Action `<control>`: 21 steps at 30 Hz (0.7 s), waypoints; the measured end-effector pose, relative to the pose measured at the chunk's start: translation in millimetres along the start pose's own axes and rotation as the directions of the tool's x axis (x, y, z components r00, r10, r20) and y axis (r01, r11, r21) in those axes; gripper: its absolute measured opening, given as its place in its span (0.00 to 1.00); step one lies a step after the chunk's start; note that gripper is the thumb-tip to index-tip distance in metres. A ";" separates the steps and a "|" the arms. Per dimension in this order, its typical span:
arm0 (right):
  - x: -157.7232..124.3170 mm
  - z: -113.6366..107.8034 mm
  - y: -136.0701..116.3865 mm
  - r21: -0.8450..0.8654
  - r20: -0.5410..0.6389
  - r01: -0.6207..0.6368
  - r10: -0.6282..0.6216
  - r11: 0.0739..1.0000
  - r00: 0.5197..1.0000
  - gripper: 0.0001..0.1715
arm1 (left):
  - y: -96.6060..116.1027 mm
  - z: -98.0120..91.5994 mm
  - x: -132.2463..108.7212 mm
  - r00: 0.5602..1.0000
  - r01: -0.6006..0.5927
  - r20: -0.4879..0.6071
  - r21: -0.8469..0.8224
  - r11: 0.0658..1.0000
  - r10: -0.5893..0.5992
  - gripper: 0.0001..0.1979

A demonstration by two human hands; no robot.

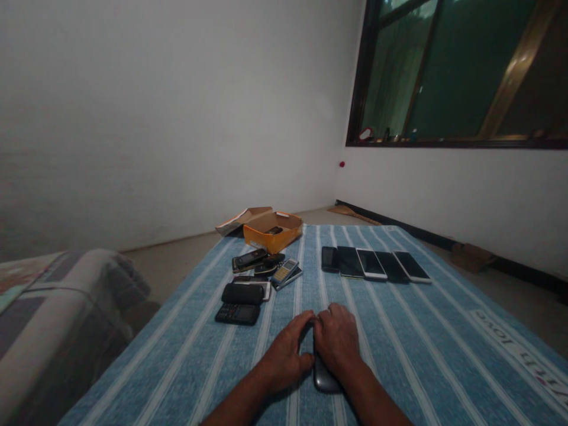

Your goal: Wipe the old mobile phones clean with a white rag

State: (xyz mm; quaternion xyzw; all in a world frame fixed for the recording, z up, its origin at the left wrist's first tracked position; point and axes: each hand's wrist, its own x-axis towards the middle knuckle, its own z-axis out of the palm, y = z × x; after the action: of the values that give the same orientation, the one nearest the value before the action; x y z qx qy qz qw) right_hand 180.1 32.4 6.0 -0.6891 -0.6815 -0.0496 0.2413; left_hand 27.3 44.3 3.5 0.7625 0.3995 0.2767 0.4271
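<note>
Both my hands rest together on a blue striped cloth [399,343] near its front edge. My left hand [286,352] and my right hand [337,340] are curled around a dark grey phone [323,378] lying flat between them; only its near end shows. Fingertips of both hands meet over its far end. Beyond my hands, to the left, lies a loose cluster of old keypad phones [255,278]. To the right, a neat row of several smartphones [375,263] lies side by side.
An open orange cardboard box [271,232] with a dark phone inside stands at the cloth's far end. A folded striped blanket [62,319] lies at left. White walls and a dark window [457,71] stand behind.
</note>
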 end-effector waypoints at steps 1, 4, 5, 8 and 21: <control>-0.4 -0.3 -0.4 -0.012 -0.008 -0.027 0.027 1.000 1.000 0.11 | -1.2 0.3 0.1 1.000 0.008 0.001 0.001 1.000 -0.008 0.43; -1.2 -0.8 -0.8 -0.016 -0.022 -0.062 0.062 0.998 0.998 0.12 | -4.3 1.0 0.5 1.000 0.012 0.002 -0.006 1.000 -0.012 0.42; -1.4 -0.8 -0.6 -0.007 -0.022 -0.052 0.052 0.999 0.998 0.11 | -4.6 1.1 0.7 1.000 0.006 -0.001 -0.008 1.000 -0.006 0.42; -1.3 -0.5 0.1 0.041 -0.010 0.025 -0.025 0.999 1.000 0.11 | -3.0 0.9 1.2 0.999 -0.030 -0.014 -0.014 0.999 0.030 0.41; -1.0 -1.2 -2.0 -0.005 0.022 -0.020 0.020 1.000 1.000 0.12 | -1.8 1.4 2.0 1.000 -0.006 -0.030 0.033 0.999 0.007 0.41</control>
State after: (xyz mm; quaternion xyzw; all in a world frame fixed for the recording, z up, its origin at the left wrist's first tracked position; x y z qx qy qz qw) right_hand 178.4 30.9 7.2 -0.6968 -0.6773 -0.0413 0.2325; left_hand 28.7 46.1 1.4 0.7665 0.4079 0.2830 0.4075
